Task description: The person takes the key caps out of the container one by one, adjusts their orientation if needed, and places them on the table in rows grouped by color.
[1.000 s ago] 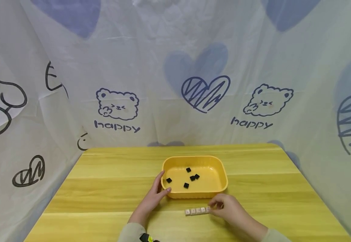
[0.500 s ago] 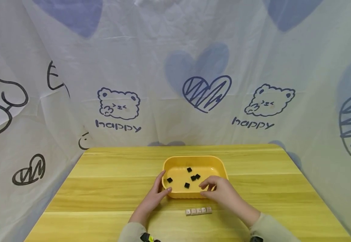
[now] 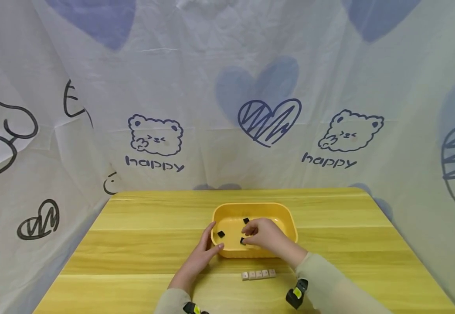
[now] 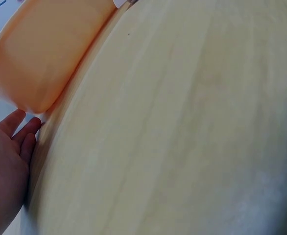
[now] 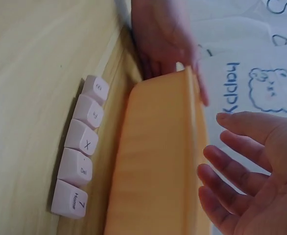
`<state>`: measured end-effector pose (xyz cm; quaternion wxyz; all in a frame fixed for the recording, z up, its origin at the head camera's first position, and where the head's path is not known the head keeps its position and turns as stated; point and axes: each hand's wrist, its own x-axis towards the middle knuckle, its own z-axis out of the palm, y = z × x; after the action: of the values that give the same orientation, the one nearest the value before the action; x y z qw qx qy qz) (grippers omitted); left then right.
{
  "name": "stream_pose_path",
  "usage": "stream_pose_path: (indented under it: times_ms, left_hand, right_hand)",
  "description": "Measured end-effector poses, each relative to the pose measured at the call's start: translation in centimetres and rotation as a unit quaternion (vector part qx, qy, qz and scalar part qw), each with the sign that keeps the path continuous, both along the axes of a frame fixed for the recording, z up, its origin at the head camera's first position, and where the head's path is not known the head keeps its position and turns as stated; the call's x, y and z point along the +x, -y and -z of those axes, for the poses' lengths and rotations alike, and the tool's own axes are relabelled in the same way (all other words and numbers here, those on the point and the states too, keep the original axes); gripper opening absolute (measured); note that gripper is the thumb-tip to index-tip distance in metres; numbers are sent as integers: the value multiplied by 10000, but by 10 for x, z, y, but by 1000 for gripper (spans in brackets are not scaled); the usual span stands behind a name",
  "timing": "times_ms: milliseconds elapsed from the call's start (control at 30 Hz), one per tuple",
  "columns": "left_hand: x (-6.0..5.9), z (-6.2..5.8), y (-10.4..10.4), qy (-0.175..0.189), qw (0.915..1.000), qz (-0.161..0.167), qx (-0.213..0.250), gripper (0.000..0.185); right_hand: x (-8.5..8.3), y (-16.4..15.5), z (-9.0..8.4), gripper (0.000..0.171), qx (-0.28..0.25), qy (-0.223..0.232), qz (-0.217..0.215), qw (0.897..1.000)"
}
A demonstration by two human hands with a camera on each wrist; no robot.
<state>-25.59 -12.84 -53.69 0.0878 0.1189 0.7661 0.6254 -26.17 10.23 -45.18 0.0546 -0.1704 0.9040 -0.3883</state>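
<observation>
Since the earlier frame, the right hand [image 3: 264,235] had moved from the white keycaps [image 3: 258,274] into the yellow tray [image 3: 290,220], fingers loosely spread above black keycaps [image 3: 221,234]. Left wrist view: the left hand [image 4: 6,166] rested flat against the tray's corner. Right wrist view: five keycaps lay in a row beside the tray wall.

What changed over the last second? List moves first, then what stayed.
The right hand left the row of five white keycaps on the wooden table and moved up into the yellow plastic tray, fingers over the black keycaps. The left hand stayed on the tray's left corner; the row stayed put.
</observation>
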Motion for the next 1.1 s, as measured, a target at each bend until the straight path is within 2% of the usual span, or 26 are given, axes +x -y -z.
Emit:
stream_pose_path:
  times_ms: [200,433,733,933,1100]
  left_hand:
    - [-3,3,0,-8,10000,-33,21,76]
    - [-2,1,0,13,10000,-66,-26,75]
    - [1,-1,0,10,10000,-23,5,74]
    - [1,0,0,-14,10000,25,57,74]
    - [1,1,1,-25,10000,-7,54,75]
  right_hand:
    - [-16,7,9,23,67,295,-137,9994]
    - [-28,9,21,26,187,682,-379,9968]
    - [-35,9,29,29,634,638,-1100,9899]
    - [-38,9,35,26,699,756,-1071,9889]
    - [-42,11,37,24,849,632,-1133,9879]
